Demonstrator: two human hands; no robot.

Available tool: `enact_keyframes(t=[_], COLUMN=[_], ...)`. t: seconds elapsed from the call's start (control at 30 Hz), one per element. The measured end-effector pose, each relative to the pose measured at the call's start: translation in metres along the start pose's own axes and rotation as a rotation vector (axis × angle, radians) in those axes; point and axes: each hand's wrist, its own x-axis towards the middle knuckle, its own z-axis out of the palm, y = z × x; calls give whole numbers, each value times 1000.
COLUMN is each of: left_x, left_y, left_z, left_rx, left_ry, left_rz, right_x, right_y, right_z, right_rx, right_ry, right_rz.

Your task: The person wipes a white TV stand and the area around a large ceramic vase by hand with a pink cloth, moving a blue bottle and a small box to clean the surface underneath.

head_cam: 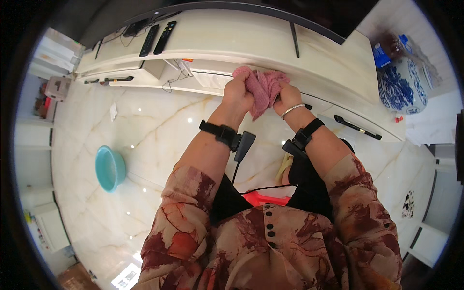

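Note:
A pink textured cloth [266, 87] is bunched between my two hands, in front of a long white TV cabinet [232, 36]. My left hand [237, 90] grips its left side, and my right hand [289, 97] grips its right side. The lower corner of the cloth hangs down over the floor. Behind the cloth runs the cabinet's drawer front [212, 74], partly covered by it; whether the cloth touches the drawer cannot be made out. Black straps with small devices circle both my wrists, and a silver bangle sits on the right one.
Two black remote controls [165, 37] lie on the cabinet top near loose cables. A blue-and-white porcelain jar [402, 87] and a bottle of dark liquid [389, 49] stand at the right end. On the marble-look floor [156, 141] rests a turquoise basin [110, 169]. Something red [266, 198] is beneath me.

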Motion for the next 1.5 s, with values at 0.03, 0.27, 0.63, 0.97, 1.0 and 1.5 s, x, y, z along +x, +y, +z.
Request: enact_keyframes(t=[0.03, 0.27, 0.63, 0.97, 1.0, 1.5], left_x=[12, 49, 28, 51, 54, 33], left_y=[6, -2, 23, 64, 70, 125], left_z=[-7, -22, 7, -21, -27, -39], left_rx=[-11, -376, -103, -191, -199, -275], left_ry=[21, 207, 355, 313, 301, 178], left_rz=[12, 9, -40, 137, 148, 297], right_x=[7, 24, 13, 33, 33, 44], right_y=[8, -2, -21, 14, 16, 54], right_z=[-1, 14, 78, 109, 116, 168], right_rx=[-95, -36, 377, 434, 439, 543], right_ry=[-44, -66, 30, -8, -49, -179], right_rz=[-81, -24, 251, 327, 336, 382])
